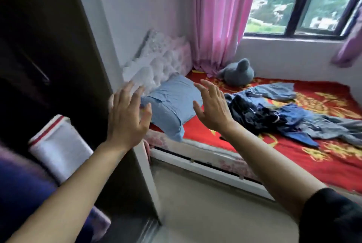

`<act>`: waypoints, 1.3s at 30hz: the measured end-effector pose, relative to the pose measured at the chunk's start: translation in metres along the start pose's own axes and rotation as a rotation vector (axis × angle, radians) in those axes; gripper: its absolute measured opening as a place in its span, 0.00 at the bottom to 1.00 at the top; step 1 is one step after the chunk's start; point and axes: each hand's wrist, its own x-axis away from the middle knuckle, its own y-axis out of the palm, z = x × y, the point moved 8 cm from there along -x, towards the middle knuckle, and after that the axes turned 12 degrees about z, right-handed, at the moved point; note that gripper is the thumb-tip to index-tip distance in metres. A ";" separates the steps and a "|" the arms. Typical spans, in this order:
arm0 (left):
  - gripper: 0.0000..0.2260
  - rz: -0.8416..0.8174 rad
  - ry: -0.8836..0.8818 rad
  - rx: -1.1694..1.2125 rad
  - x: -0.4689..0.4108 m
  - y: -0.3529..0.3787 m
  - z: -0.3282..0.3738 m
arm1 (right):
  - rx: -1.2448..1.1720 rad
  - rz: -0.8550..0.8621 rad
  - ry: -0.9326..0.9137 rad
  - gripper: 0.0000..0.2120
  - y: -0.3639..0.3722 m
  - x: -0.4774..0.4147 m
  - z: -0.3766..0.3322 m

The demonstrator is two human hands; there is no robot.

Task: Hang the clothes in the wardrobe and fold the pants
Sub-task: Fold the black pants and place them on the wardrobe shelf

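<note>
**Both hands raised and holding nothing, clothes lying on the bed**

The person is holding both hands up in front of them, backs toward the camera. The left hand [127, 115] is hovering in front of the wardrobe's [49, 47] edge with its fingers straight and spread, gripping nothing. The right hand [212, 109] is hovering to its right, also with fingers spread apart and nothing between them. A black sleeve [333, 217] is covering the right upper arm at the near right.

The heap of clothes [274, 117] is lying crumpled on the red blanket [323, 156] of the bed, to the right of the right hand and apart from it. Dark blue and grey-blue pieces are tangling together, and which of them are pants cannot be told.

A blue pillow [172, 105] is leaning at the head of the bed, showing between the two hands, against a white padded headboard [164, 60]. Farther back, a grey stuffed toy [238, 73] is sitting beside the foot of the pink curtain [219, 17], under the window [305, 2].

Inside the dark wardrobe on the left, a folded white cloth [58, 148] with red stripes is resting near the left forearm, with a blurred purple-blue fabric [19, 193] below it at the near left.
</note>
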 end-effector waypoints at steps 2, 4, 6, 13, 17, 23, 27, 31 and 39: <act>0.24 -0.087 -0.003 0.042 0.003 0.050 0.036 | 0.060 -0.043 0.077 0.28 -0.012 0.019 0.061; 0.26 -0.167 -0.004 0.085 0.003 0.103 0.075 | 0.114 -0.068 0.137 0.28 -0.027 0.038 0.119; 0.28 -0.257 -0.005 0.116 0.005 0.166 0.123 | 0.164 -0.095 0.206 0.27 -0.047 0.062 0.189; 0.31 -0.530 0.076 0.163 0.019 0.350 0.287 | 0.381 -0.194 0.442 0.27 -0.142 0.128 0.408; 0.30 -0.652 0.067 0.184 0.034 0.424 0.359 | 0.449 -0.241 0.608 0.28 -0.178 0.164 0.500; 0.32 -0.794 0.141 0.207 0.061 0.526 0.407 | 0.440 -0.388 0.805 0.32 -0.150 0.210 0.594; 0.38 -0.985 0.140 0.119 0.080 0.618 0.407 | 0.421 -0.535 0.876 0.37 -0.111 0.229 0.645; 0.43 -1.198 0.104 0.068 0.087 0.722 0.400 | 0.491 -0.603 0.918 0.39 -0.083 0.212 0.717; 0.41 -1.335 0.019 0.041 0.076 0.889 0.360 | 0.451 -0.718 1.052 0.39 0.042 0.175 0.831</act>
